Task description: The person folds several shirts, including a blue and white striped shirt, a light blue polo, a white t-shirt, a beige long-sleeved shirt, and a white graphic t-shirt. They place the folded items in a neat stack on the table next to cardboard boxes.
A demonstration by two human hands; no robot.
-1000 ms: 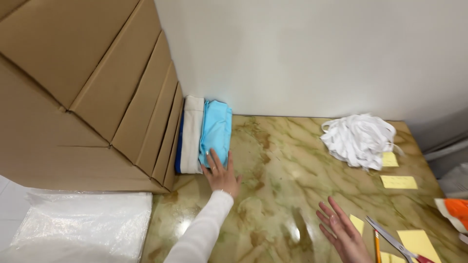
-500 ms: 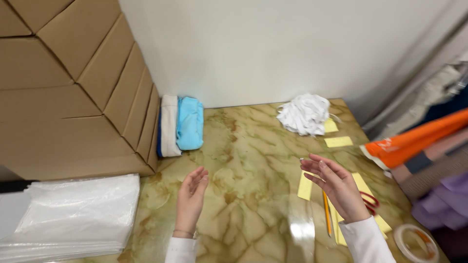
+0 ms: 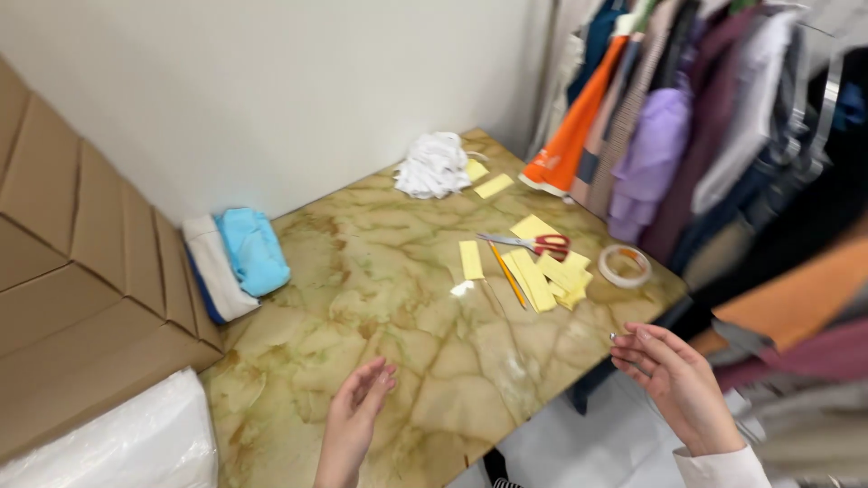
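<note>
Hovering empty, the left hand (image 3: pixel 351 423) is spread above the table's (image 3: pixel 380 298) near edge, and the right hand (image 3: pixel 674 380), fingers loosely apart, hangs off the near right corner, nearest the tape roll (image 3: pixel 625 265) and yellow paper strips (image 3: pixel 541 276) by the right edge.

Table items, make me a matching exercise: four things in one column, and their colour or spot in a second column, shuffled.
Things:
1. scissors
2. tape roll
3. white cloth heap
4. blue cloth

Descriptions:
A. folded, next to the cardboard boxes
B. far end of the table, near the wall
C. red handles, lying on the yellow paper slips
D. near the table edge, by the hanging clothes

Pairs: 1-C, 2-D, 3-B, 4-A
</note>
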